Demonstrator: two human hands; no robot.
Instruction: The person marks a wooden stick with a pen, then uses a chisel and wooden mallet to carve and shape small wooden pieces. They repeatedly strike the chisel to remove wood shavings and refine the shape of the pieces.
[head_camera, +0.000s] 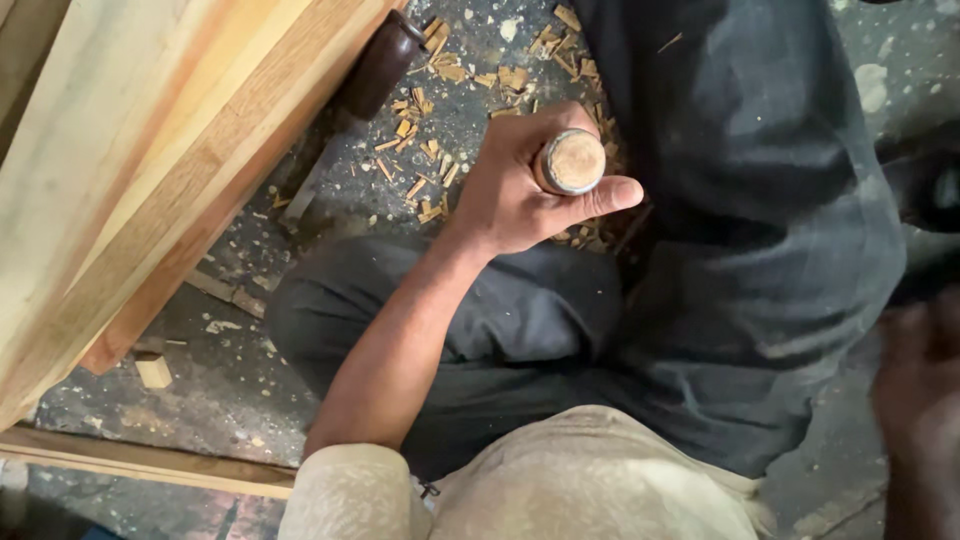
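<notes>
Right up close to the camera was the person's pale shirt (590, 480), and below it the dark trousers (700, 250) of folded legs on the floor. From that shirt the left hand (520, 185) reached out. Its fingers and thumb were curled tight around a round wooden handle (572, 160), so only the flat, worn end with its metal ring showed. What tool hung under the handle could not be seen, since the hand hid it. It looked held straight up and down, maybe so the end could be hit from above.

Around the hand lay lots of small wood chips (430, 120) on the speckled floor (230, 390). Another dark handled tool (375, 70) lay near the chips, beside big pale wooden boards (130, 170) that leaned at the left. One little wood block (153, 371) sat under them.

At the right edge was the right hand (915, 390), dark and blurry. Whether it was open or closed could not be told.
</notes>
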